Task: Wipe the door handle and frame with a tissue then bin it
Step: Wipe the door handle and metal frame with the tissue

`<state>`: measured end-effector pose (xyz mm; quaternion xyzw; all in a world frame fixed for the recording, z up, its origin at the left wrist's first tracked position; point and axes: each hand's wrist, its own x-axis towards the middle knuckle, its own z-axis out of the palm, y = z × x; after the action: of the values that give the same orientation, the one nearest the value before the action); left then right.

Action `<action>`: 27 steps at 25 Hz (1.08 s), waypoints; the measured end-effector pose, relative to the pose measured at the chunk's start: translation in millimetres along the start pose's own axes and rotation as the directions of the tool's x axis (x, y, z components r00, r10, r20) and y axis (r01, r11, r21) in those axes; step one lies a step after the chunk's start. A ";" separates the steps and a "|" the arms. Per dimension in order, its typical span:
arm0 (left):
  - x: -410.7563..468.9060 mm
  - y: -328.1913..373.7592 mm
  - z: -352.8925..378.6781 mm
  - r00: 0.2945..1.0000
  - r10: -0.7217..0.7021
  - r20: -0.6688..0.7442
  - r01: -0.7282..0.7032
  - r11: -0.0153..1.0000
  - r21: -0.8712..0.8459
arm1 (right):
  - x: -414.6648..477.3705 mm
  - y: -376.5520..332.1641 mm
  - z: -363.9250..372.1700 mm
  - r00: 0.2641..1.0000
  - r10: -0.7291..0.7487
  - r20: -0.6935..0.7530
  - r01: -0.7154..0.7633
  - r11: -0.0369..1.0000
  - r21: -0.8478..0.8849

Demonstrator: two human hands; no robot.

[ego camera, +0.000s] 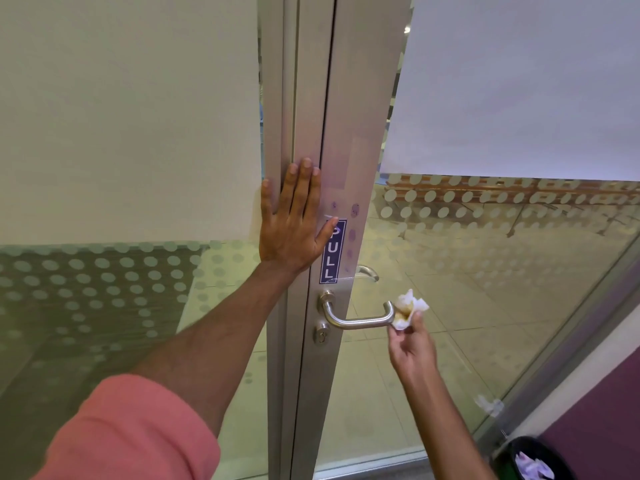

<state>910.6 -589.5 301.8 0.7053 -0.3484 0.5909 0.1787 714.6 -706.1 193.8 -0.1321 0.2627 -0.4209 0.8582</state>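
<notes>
A blue PULL sticker point(332, 251) runs vertically above a keyhole point(321, 336); frosted dots point(104, 278) band the glass panels.

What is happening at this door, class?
A person is cleaning a glass door. The left hand is pressed flat against the metal door frame, partly over the blue PULL sticker. The right hand pinches a crumpled tissue against the outer end of the lever door handle. A black bin with crumpled paper inside stands at lower right; the tissue is not binned yet.
</notes>
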 end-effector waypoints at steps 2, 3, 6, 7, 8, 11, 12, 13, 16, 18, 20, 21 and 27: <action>0.4 0.8 -0.1 1.000 0.001 0.012 -0.001 1.000 -0.005 | -1.5 -7.4 -4.8 0.970 -0.221 0.098 0.239 0.938 -0.250; 0.7 0.9 -0.3 1.000 -0.001 0.017 0.001 1.000 -0.006 | -2.8 -8.9 -4.4 0.931 -0.315 0.186 0.365 0.842 -0.397; 1.5 0.7 -1.2 1.000 -0.011 0.023 0.011 1.000 -0.001 | -5.8 0.6 7.0 0.793 -0.407 0.453 0.608 0.498 -0.618; 1.6 0.4 -1.1 1.000 -0.012 0.025 0.012 1.000 0.000 | -8.0 8.2 12.4 0.746 -0.410 0.524 0.663 0.388 -0.640; 1.4 0.6 -0.8 1.000 -0.013 0.029 0.013 1.000 -0.001 | -10.7 16.8 16.8 0.700 -0.393 0.597 0.708 0.270 -0.652; 1.3 1.5 -0.5 0.999 -0.014 0.034 0.014 1.000 0.003 | -15.7 46.2 23.9 0.633 -0.228 0.740 0.772 0.109 -0.627; 1.5 1.4 -0.2 0.999 -0.014 0.033 0.014 1.000 0.003 | -19.0 54.9 26.6 0.677 -0.166 0.717 0.735 0.205 -0.646; 1.4 1.2 0.1 0.999 -0.012 0.031 0.012 1.000 0.003 | -21.4 62.4 29.0 0.730 -0.120 0.673 0.671 0.316 -0.671; 0.0 1.2 1.3 1.000 -0.012 0.019 0.011 1.000 0.009 | -20.0 72.0 31.8 0.797 -0.127 0.591 0.595 0.339 -0.729; -0.5 1.5 1.8 1.000 -0.012 0.010 0.012 1.000 0.011 | -19.4 77.1 27.9 0.774 -0.138 0.618 0.630 0.264 -0.731; -0.9 2.1 1.5 1.000 -0.015 0.006 0.015 1.000 0.012 | -19.4 85.6 24.2 0.706 -0.140 0.694 0.707 0.089 -0.701; -0.5 2.0 1.1 1.000 -0.016 0.006 0.015 1.000 0.008 | -19.4 88.4 22.9 0.664 -0.129 0.736 0.742 -0.010 -0.671; 0.1 0.7 0.8 1.000 -0.008 0.015 0.008 1.000 0.000 | -15.7 81.2 23.9 0.624 -0.185 0.759 0.744 -0.155 -0.650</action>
<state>910.7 -590.5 301.6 0.7111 -0.3468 0.5850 0.1786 773.1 -643.9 182.5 -0.8353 0.2069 -0.3819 0.3370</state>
